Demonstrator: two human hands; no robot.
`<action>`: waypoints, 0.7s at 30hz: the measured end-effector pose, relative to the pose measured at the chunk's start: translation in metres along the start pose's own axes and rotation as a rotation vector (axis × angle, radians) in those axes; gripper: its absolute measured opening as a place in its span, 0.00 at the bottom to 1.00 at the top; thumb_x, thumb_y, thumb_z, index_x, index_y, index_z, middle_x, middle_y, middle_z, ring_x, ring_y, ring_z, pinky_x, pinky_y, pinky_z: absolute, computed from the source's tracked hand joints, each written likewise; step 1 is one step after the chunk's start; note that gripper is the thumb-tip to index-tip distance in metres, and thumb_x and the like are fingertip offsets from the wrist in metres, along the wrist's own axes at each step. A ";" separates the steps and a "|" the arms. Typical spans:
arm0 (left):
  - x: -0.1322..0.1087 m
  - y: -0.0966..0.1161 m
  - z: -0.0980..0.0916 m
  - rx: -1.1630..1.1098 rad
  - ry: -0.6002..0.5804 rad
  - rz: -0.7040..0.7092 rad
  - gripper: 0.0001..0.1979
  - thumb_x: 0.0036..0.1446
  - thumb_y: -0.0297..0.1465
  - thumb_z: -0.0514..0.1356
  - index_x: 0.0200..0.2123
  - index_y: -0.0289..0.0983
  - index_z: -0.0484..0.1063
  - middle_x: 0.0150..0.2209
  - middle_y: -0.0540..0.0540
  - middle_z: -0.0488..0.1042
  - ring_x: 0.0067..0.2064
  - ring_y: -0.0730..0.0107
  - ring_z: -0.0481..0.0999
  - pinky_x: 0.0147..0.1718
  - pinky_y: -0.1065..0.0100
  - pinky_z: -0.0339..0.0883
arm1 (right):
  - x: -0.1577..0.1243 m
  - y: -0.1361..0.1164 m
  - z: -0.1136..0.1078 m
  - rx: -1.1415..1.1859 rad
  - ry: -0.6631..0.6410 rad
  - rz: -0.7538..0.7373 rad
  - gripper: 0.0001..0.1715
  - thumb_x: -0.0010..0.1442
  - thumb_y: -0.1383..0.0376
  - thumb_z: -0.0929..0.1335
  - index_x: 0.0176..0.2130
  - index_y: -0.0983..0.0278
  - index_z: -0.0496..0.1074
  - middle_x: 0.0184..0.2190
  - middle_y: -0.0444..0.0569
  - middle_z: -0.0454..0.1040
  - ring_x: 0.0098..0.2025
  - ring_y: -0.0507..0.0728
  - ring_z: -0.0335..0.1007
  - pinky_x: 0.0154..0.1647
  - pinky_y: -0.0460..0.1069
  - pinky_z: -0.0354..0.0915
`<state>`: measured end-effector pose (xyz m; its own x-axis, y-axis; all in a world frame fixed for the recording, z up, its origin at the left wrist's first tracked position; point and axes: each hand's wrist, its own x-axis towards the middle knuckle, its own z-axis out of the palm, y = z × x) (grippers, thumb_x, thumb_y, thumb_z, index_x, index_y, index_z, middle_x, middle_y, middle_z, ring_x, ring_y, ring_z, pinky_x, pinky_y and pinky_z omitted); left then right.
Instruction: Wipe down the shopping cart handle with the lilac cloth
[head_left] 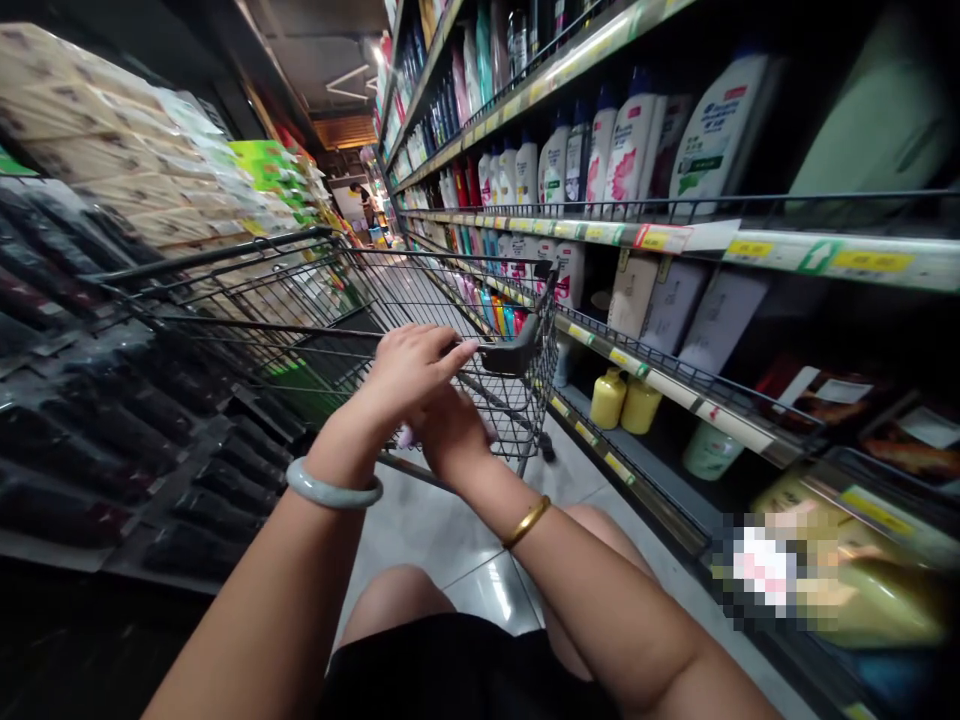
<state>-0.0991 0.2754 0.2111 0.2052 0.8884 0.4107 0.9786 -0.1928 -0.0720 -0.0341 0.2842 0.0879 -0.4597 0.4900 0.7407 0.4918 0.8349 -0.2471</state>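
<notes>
My left hand [416, 365], with a pale bangle on its wrist, lies across the fingers of my right hand [454, 435]. Its fingers bend over and its thumb points right. My right hand, below a gold bracelet, is largely covered, and its fingers are hidden. Both hands are in front of a black wire shopping cart [360, 290]. Whether either one touches the cart's rim is unclear. A black plastic corner piece [514, 350] of the cart shows just right of my hands.
Shelves on the right hold shampoo bottles [630, 150], boxes and yellow jars [609, 398]. Dark packages [67, 430] and stacked beige packs [112, 150] line the left side. My knees rise above the tiled floor [480, 580]. A person [367, 207] is far down the aisle.
</notes>
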 end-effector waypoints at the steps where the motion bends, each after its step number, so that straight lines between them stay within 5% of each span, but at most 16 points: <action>1: 0.000 -0.003 0.001 0.005 0.007 -0.012 0.28 0.72 0.52 0.44 0.33 0.41 0.72 0.36 0.43 0.79 0.41 0.58 0.75 0.46 0.56 0.63 | -0.003 -0.003 -0.005 -0.016 -0.051 -0.031 0.04 0.64 0.66 0.74 0.41 0.61 0.82 0.49 0.53 0.82 0.55 0.66 0.72 0.48 0.58 0.73; 3: -0.001 -0.010 0.001 0.000 0.027 -0.028 0.29 0.71 0.53 0.43 0.30 0.41 0.70 0.33 0.44 0.78 0.38 0.59 0.74 0.44 0.56 0.61 | -0.007 -0.007 -0.021 -0.037 -0.101 -0.088 0.03 0.65 0.64 0.74 0.38 0.60 0.82 0.47 0.51 0.82 0.52 0.65 0.72 0.44 0.57 0.72; 8: -0.010 -0.030 -0.005 -0.132 0.044 -0.102 0.34 0.69 0.54 0.39 0.25 0.41 0.71 0.30 0.43 0.77 0.36 0.60 0.73 0.43 0.56 0.62 | -0.010 -0.013 -0.060 -0.093 0.041 -0.095 0.12 0.74 0.62 0.66 0.46 0.57 0.80 0.51 0.48 0.80 0.54 0.63 0.70 0.44 0.58 0.68; 15: -0.028 -0.063 -0.009 -0.159 0.046 -0.153 0.35 0.66 0.57 0.41 0.30 0.41 0.78 0.35 0.41 0.81 0.41 0.58 0.77 0.48 0.57 0.66 | -0.029 -0.021 -0.038 -0.089 -0.172 -0.253 0.12 0.70 0.67 0.69 0.35 0.62 0.81 0.42 0.50 0.82 0.50 0.63 0.72 0.42 0.58 0.67; 21: -0.042 -0.072 -0.016 -0.134 0.073 -0.230 0.35 0.69 0.56 0.40 0.32 0.41 0.79 0.38 0.43 0.83 0.44 0.58 0.79 0.61 0.52 0.64 | -0.028 -0.021 -0.071 -0.038 0.188 -0.287 0.13 0.74 0.61 0.66 0.51 0.52 0.80 0.61 0.45 0.76 0.61 0.61 0.66 0.51 0.57 0.66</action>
<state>-0.1789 0.2451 0.2135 -0.0286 0.8838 0.4670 0.9877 -0.0469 0.1494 0.0204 0.2350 0.1169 -0.4411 0.1787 0.8795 0.3906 0.9205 0.0089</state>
